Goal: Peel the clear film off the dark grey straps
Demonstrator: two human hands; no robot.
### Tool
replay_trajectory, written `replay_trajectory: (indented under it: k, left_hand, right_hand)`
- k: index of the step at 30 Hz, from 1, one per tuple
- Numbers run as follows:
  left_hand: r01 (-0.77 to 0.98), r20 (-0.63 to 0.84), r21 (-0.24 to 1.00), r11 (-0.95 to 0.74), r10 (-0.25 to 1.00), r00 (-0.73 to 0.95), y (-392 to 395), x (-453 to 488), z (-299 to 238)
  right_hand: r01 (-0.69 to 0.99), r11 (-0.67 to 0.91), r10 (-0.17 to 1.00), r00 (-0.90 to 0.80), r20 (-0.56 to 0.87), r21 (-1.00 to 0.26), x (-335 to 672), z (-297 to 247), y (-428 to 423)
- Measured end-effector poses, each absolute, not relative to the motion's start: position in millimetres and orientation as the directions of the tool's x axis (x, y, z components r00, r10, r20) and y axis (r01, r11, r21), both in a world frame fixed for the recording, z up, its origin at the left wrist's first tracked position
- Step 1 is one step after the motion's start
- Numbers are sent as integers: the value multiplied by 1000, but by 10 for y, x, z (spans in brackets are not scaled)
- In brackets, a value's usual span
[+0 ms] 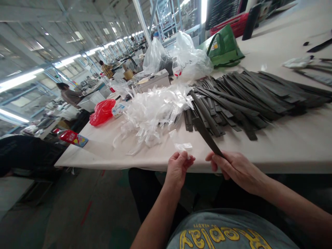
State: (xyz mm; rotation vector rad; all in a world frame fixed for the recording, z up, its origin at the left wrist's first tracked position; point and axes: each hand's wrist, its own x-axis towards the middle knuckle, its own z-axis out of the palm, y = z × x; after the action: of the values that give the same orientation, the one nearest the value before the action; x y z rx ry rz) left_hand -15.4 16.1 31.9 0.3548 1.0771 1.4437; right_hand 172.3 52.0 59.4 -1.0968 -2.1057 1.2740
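My right hand (234,167) is closed round the lower end of a dark grey flat strip (207,136), which slants up and to the left over the table's front edge. Pinched between the fingertips of my left hand (179,164) is a small piece of thin white film (184,148). Beyond my left hand lies a loose heap of white film scraps (153,110). Many more dark strips (249,93) are piled on the table, ahead of my right hand and to its right. The two hands are a short gap apart.
On the pale table (285,148) stand a green bag (225,48), clear plastic bags (192,57), a bottle (177,68) and a grey box (154,81). A red plastic bag (102,112) and a red drink carton (71,137) lie at the left. People sit further off.
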Motion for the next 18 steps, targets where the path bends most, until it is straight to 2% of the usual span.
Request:
replay_trajectory:
  k: [4,13,18]
  left_hand:
    - [-707,-402,692,144,891,-212,284,-110,376]
    - [-739,-375,661,130,910,-176,344,-33,425]
    - [-683,-370,708,178,918,-144,270,26,378]
  right_hand:
    - [496,249,810,-577,-102,-832,1837,358,232]
    - [598,362,820,-569,-60,-715,1769,37,97]
    - [573,294,794,-592,-138,-765,1770,53,121]
